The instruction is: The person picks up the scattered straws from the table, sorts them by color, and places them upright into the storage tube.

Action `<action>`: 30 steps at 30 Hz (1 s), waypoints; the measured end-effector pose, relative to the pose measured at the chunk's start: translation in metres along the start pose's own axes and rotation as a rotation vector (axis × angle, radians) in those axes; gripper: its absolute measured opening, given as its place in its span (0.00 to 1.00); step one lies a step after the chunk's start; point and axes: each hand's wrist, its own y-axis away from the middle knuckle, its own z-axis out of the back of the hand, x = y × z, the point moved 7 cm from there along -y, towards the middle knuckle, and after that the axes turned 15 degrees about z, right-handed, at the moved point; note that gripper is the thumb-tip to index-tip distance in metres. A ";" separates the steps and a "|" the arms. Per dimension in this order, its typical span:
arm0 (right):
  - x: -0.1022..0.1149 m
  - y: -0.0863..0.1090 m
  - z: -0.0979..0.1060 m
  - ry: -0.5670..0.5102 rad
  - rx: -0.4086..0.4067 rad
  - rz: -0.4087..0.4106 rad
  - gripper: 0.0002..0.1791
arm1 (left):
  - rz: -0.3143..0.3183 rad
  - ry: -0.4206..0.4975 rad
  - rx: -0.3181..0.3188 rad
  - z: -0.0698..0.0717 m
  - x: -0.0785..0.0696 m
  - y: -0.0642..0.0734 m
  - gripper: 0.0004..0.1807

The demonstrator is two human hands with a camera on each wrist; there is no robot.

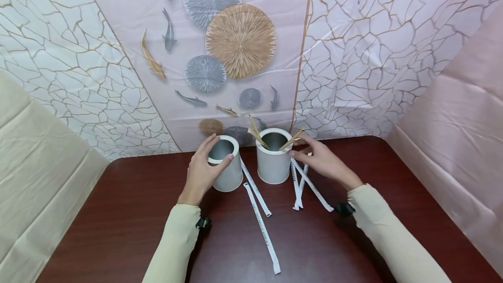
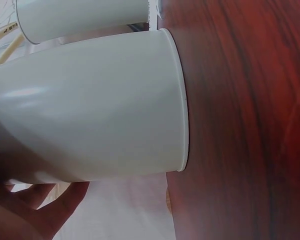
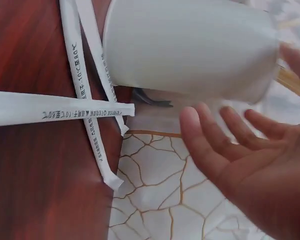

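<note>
Two light grey cans with white rims stand upright on the table. My left hand (image 1: 202, 171) grips the left can (image 1: 229, 178) near its top, thumb at the front of the rim and fingers on the far left side. In the left wrist view this can (image 2: 100, 110) fills the middle. Several thin tan sticks (image 1: 255, 134) lean out of the right can (image 1: 273, 167). Beside that can, my right hand (image 1: 324, 160) has its fingers loosely spread. The right wrist view shows the hand (image 3: 255, 155) next to the can (image 3: 190, 50), holding nothing; whether a finger touches it I cannot tell.
Two long white paper-wrapped straws (image 1: 262, 226) lie between and in front of the cans. Three more wrapped straws (image 1: 314, 187) cross each other right of the right can. A patterned cloth (image 1: 243, 99) hangs behind the dark red wooden table (image 1: 129, 213).
</note>
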 end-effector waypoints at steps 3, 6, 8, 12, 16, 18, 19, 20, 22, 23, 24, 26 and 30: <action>-0.005 0.012 0.003 -0.060 0.033 -0.076 0.29 | -0.001 0.005 -0.015 0.003 0.002 0.000 0.41; -0.015 0.021 0.001 -0.127 0.045 -0.160 0.27 | -0.004 0.016 -0.022 0.005 0.003 0.000 0.42; -0.024 0.027 -0.002 -0.136 0.051 -0.205 0.25 | -0.008 0.023 -0.019 0.004 0.003 -0.001 0.43; -0.044 0.034 -0.009 -0.099 0.056 -0.281 0.18 | -0.012 0.046 -0.009 0.001 0.001 -0.002 0.44; -0.057 0.036 -0.013 0.038 0.062 -0.295 0.13 | -0.009 0.068 -0.003 -0.002 0.001 -0.001 0.44; -0.061 0.035 -0.014 0.123 0.064 -0.300 0.11 | -0.004 0.070 0.000 -0.004 0.001 -0.002 0.44; -0.063 0.035 -0.014 0.166 0.063 -0.303 0.11 | -0.003 0.071 0.003 -0.005 0.001 -0.002 0.44; -0.066 0.034 -0.014 0.201 0.061 -0.312 0.11 | -0.002 0.072 0.004 -0.005 0.001 -0.002 0.44; -0.068 0.033 -0.014 0.244 0.062 -0.320 0.11 | -0.001 0.071 0.004 -0.005 0.000 -0.002 0.44; -0.069 0.032 -0.015 0.252 0.064 -0.325 0.10 | 0.000 0.071 0.004 -0.005 0.000 -0.002 0.44; -0.070 0.031 -0.016 0.253 0.064 -0.332 0.10 | 0.000 0.070 0.003 -0.005 0.000 -0.002 0.45; -0.071 0.030 -0.018 0.231 0.067 -0.346 0.09 | -0.002 0.070 0.000 -0.004 0.001 -0.003 0.45; -0.071 0.031 -0.019 0.155 0.054 -0.377 0.08 | -0.004 0.080 -0.007 -0.002 0.002 -0.003 0.45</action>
